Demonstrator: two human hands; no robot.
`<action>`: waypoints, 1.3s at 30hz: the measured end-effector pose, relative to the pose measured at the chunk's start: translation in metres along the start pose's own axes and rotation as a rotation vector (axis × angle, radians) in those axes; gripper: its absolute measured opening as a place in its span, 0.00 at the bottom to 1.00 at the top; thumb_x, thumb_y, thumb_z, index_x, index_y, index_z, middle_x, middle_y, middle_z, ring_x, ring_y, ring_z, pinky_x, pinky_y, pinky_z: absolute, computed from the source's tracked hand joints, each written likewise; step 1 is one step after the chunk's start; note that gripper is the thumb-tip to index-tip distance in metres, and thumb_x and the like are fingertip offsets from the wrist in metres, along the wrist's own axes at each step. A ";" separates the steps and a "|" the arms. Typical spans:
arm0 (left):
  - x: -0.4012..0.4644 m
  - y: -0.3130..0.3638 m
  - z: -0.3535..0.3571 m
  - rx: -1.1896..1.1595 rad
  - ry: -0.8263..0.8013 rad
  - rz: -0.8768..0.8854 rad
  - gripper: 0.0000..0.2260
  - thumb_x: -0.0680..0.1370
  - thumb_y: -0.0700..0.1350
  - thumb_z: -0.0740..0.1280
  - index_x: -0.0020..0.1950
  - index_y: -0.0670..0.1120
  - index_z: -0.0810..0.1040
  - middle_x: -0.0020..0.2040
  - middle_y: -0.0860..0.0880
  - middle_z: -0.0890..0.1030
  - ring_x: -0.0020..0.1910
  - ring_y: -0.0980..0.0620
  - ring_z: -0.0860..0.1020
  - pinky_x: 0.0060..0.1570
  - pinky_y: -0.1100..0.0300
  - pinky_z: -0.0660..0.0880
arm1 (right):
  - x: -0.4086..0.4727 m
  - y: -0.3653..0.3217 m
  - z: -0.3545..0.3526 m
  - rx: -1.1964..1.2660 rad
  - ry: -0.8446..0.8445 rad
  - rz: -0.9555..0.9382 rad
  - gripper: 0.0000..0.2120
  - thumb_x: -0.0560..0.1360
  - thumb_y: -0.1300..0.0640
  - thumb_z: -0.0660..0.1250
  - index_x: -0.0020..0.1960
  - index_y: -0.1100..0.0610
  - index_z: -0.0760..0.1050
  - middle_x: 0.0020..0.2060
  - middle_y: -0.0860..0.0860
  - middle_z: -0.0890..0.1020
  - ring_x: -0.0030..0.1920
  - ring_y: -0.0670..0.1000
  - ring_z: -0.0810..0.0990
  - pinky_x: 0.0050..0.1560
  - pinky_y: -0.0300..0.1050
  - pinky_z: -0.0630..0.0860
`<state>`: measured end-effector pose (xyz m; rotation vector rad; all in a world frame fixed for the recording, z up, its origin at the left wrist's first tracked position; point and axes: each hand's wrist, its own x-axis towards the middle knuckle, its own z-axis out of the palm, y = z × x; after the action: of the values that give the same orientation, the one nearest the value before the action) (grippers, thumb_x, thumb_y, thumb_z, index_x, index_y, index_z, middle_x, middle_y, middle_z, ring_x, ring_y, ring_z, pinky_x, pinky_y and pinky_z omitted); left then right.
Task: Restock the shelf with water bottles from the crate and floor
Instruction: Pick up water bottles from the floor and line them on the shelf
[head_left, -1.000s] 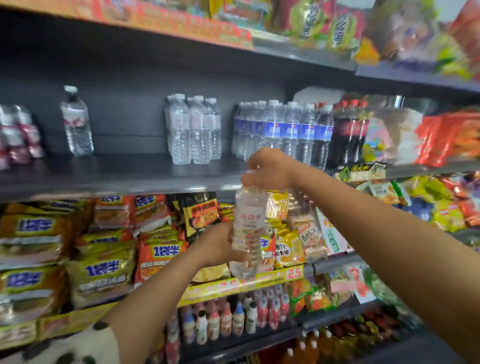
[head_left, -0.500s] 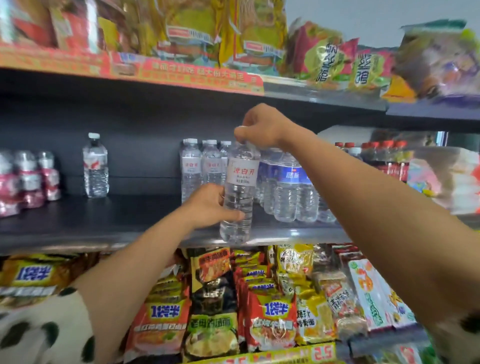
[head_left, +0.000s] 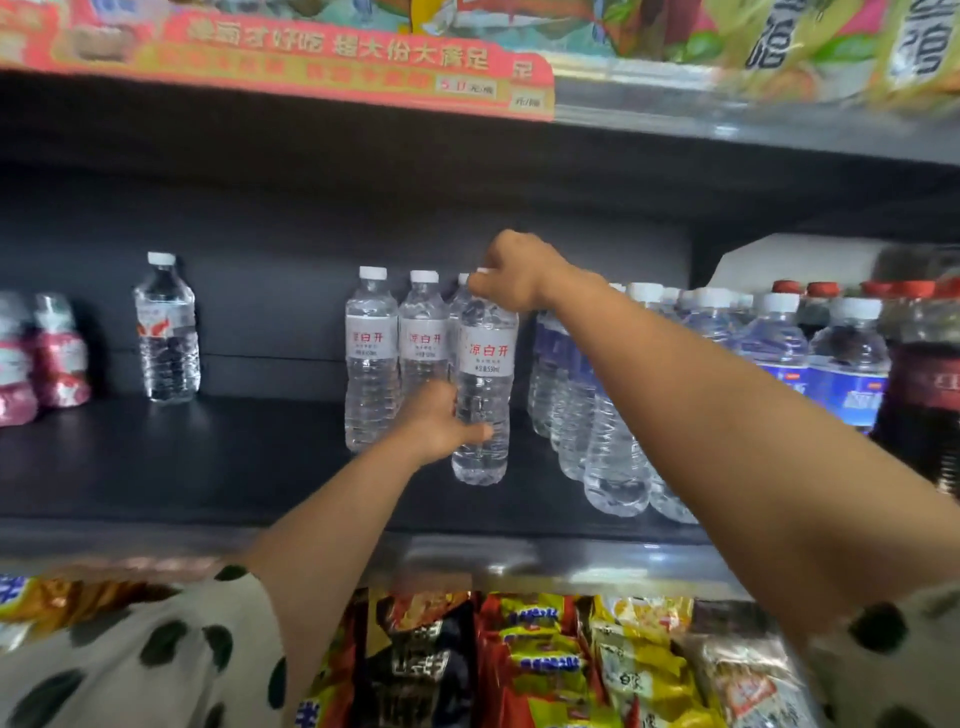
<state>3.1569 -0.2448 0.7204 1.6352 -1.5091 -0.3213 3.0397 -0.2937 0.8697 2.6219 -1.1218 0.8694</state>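
Scanning the dark shelf (head_left: 171, 467) from the left, I log: pink-wrapped small bottles (head_left: 57, 358) at the edge; one lone water bottle (head_left: 167, 332) standing upright, well apart from the rest; two white-labelled water bottles (head_left: 371, 358) side by side. Next, my left hand (head_left: 439, 423) curls round the lower body of the held bottle (head_left: 485, 358), just beside that pair. My right hand (head_left: 511, 273) pinches its cap from above. I cannot tell whether its base touches the shelf. Further right: rows of blue-labelled bottles (head_left: 774, 353), then dark cola bottles (head_left: 924, 395). Below: snack packets (head_left: 540, 660).
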 end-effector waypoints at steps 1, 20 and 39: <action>0.007 -0.004 0.003 0.017 0.017 -0.004 0.16 0.71 0.45 0.76 0.57 0.46 0.79 0.53 0.49 0.83 0.53 0.49 0.81 0.59 0.48 0.76 | 0.007 0.004 0.007 0.007 -0.003 -0.002 0.14 0.75 0.47 0.64 0.39 0.57 0.69 0.42 0.56 0.73 0.43 0.57 0.71 0.42 0.44 0.64; 0.040 -0.004 0.023 0.417 0.394 -0.137 0.23 0.71 0.52 0.75 0.28 0.44 0.64 0.30 0.44 0.74 0.42 0.42 0.80 0.35 0.57 0.68 | 0.076 0.027 0.057 0.138 -0.008 0.009 0.15 0.75 0.48 0.63 0.51 0.58 0.76 0.55 0.59 0.79 0.55 0.60 0.77 0.45 0.44 0.67; 0.000 0.009 -0.006 0.431 0.175 -0.077 0.11 0.70 0.42 0.74 0.34 0.46 0.71 0.37 0.46 0.78 0.43 0.46 0.80 0.37 0.57 0.73 | -0.005 0.017 0.014 -0.039 -0.085 0.062 0.23 0.76 0.50 0.66 0.66 0.61 0.69 0.63 0.58 0.75 0.61 0.59 0.75 0.51 0.44 0.70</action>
<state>3.1552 -0.2418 0.7303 2.0022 -1.4498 0.1162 3.0316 -0.3074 0.8539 2.6278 -1.2337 0.7457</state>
